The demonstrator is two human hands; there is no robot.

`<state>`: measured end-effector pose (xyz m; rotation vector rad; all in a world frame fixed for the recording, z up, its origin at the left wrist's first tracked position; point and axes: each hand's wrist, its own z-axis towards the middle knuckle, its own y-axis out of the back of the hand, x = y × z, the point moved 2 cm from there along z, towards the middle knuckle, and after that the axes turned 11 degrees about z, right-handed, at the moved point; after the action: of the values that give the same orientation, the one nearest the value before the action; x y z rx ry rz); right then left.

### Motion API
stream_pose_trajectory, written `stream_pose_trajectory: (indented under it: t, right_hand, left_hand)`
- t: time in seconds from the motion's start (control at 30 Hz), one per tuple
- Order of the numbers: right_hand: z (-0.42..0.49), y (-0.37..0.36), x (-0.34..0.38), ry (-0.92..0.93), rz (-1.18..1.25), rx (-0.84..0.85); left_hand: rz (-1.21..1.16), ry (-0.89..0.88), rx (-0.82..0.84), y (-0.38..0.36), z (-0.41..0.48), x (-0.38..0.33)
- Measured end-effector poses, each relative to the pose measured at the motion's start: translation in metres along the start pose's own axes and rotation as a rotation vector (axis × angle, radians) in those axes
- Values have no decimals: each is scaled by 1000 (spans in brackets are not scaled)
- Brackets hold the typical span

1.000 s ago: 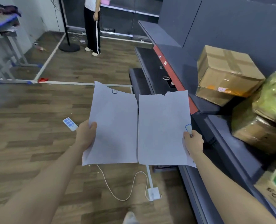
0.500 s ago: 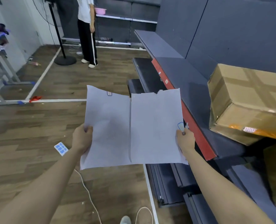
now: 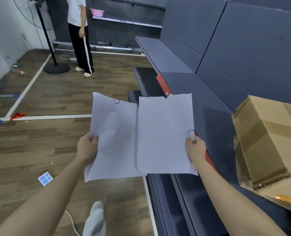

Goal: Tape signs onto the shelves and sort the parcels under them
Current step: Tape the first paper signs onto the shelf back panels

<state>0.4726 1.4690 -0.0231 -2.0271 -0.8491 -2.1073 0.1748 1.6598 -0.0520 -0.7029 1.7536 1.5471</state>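
Note:
I hold two white paper signs side by side in front of me. My left hand [image 3: 87,147] grips the left sheet [image 3: 113,138] by its left edge. My right hand [image 3: 196,149] grips the right sheet [image 3: 164,135] by its right edge, a small blue-edged tab sticking up by the thumb. Both sheets show their blank backs; a small blue-outlined mark sits near the left sheet's top. The dark grey shelves [image 3: 214,116] with a red front strip run along my right. A brown cardboard parcel [image 3: 269,142] stands on the shelf at the right.
A person in black trousers [image 3: 81,43] stands at the far end beside a fan stand [image 3: 56,68]. White tape lines, a cable and a small blue-and-white card [image 3: 45,178] lie on the wooden floor. My foot [image 3: 94,218] shows at the bottom. A pink basin [image 3: 97,12] sits on a far shelf.
I have walked forward along the shelves with both sheets held the same way. The parcels have slid toward the right edge, and the green-wrapped ones are out of view.

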Motion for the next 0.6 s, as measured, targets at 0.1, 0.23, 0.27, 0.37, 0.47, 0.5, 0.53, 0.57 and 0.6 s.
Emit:
stream_pose_trajectory:
  t: [0.1, 0.23, 0.27, 0.37, 0.47, 0.5, 0.53, 0.57, 0.6]
  right_hand:
    - [31, -24, 11, -22, -3, -49]
    - [71, -65, 33, -8, 29, -112]
    - [82, -75, 38, -13, 33, -126]
    - [117, -102, 53, -30, 58, -184]
    - [147, -121, 64, -38, 72, -239]
    - [155, -126, 66, -42, 83, -256]
    - [162, -130, 67, -47, 87, -273]
    - [168, -133, 67, -54, 86, -289]
    - [175, -136, 67, -62, 87, -302]
  left_hand:
    - [-15, -36, 22, -12, 51, -13]
    - [13, -99, 62, -21, 129, -34]
    - [19, -117, 68, -21, 150, -42]
    - [2, -157, 80, -21, 208, -68]
    - [-23, -166, 107, -23, 261, -88]
    - [-44, -157, 124, -26, 277, -92]
    - [-64, -141, 137, -31, 291, -95]
    - [-74, -127, 151, -35, 302, -98]
    - [-81, -125, 169, -41, 310, -102]
